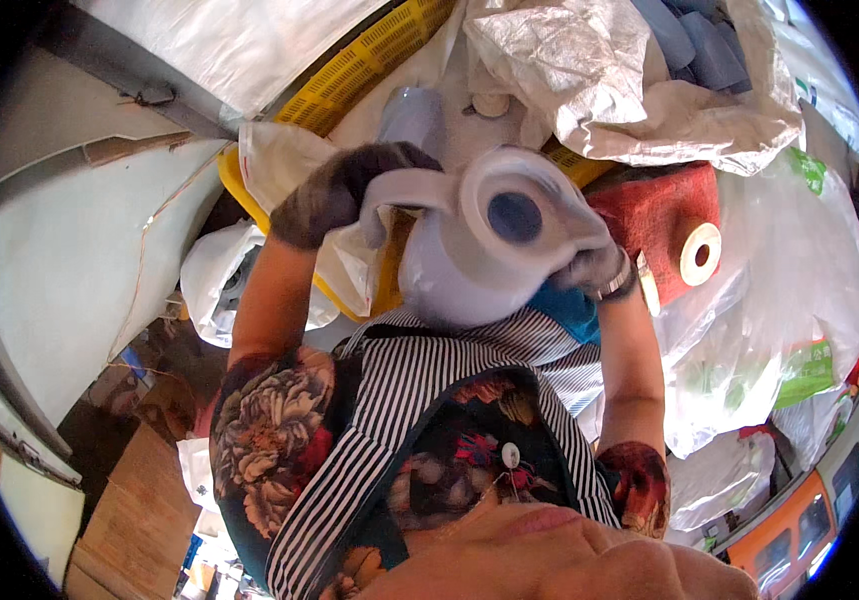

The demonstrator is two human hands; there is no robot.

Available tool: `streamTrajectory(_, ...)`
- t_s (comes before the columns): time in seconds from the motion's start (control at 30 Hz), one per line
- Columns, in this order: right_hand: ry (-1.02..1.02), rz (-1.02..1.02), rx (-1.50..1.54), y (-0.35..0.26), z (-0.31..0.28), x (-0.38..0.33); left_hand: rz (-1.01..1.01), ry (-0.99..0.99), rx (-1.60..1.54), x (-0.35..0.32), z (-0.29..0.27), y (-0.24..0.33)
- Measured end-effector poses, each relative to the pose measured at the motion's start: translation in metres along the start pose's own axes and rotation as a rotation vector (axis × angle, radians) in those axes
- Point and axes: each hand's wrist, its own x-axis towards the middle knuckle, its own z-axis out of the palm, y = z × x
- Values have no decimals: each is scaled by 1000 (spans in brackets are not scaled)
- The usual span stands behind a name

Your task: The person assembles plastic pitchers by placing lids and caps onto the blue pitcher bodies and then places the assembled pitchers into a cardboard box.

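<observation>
A pale lavender-grey jug [464, 285] is held tilted in front of my chest. Its round opening faces up, and a darker round patch shows inside. My left hand [354, 190], in a dark glove, is closed around the jug's handle side, its fingertips partly hidden behind the handle. On the other side, my right hand [594, 270], also gloved, grips the jug below the spout; the jug hides part of those fingers. Just beyond my left fingers is a similar pale grey rounded piece [412, 115].
Yellow crates [364, 65] stand ahead, partly draped with white sacks [559, 55]. Several grey-blue pieces [704, 50] lie in a sack at far right. A red block [659, 215] bears a tape roll [700, 253]. Clear plastic bags [759, 330] bulge at right; cardboard [139, 510] lies lower left.
</observation>
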Motion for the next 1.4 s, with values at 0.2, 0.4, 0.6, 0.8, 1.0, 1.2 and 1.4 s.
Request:
streamTrajectory(0.2, 51, -59, -376, -41, 20, -15, -366, 152, -209, 172, -1, -131)
streamTrajectory(0.4, 220, 174, -762, -46, 32, 2, -355, 197, 1024, 220, 57, -254)
streamTrajectory(0.6, 411, 131, -836, -31, 46, 20, -349, -121, 1096, 240, 55, -235)
streamTrajectory(0.8, 534, 10, -667, -40, 50, 5, -424, 16, 768, 203, 23, -304)
streamTrajectory(1.0, 915, 122, -410, -67, 75, -138, -173, 278, -381, 143, 7, -107)
streamTrajectory(1.2, 797, 200, -204, -84, 131, -174, 621, 74, 38, 135, 67, 62)
streamTrajectory(1.4, 1234, -379, -672, -113, 119, -154, -304, -597, -1084, 107, 189, 87)
